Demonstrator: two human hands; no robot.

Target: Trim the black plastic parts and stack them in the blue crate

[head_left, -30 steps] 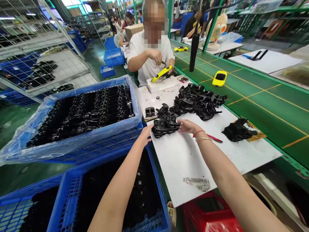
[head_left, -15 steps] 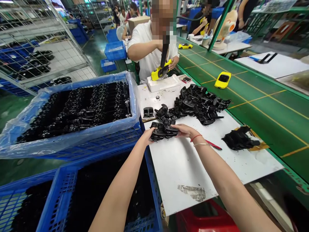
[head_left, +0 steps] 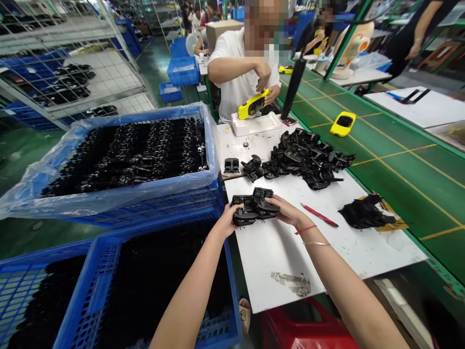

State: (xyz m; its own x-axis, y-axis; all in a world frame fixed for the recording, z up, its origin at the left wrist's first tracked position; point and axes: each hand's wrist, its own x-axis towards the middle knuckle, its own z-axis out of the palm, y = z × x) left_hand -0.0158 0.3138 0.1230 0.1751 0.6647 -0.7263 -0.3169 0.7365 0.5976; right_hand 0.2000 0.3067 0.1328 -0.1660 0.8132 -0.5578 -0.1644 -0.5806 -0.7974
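My left hand (head_left: 228, 219) is closed on a black plastic toy-car interior (head_left: 242, 206), thumb on top. Its moulded seats face up. Right beside it, my right hand (head_left: 287, 211) grips a second black car interior (head_left: 264, 201), which sits slightly higher and touches the first. Both are held above the near white tabletop (head_left: 261, 261). Beyond them lies a heap of similar black interiors (head_left: 301, 155), with one loose interior (head_left: 231, 165) left of it. A red pen-like tool (head_left: 319, 215) rests right of my right hand.
A plastic-lined blue crate (head_left: 152, 186) full of black parts stands left, above other blue crates (head_left: 98, 291). Across the table, a co-worker (head_left: 232, 63) holds a yellow toy car body (head_left: 250, 105) over a white block. Another yellow car (head_left: 343, 124) lies on the green conveyor (head_left: 392, 150).
Both hands have come slightly nearer with the two interiors, which are tilted more into view. The whole view has shifted a little. The co-worker's raised hand now shows above the yellow car body.
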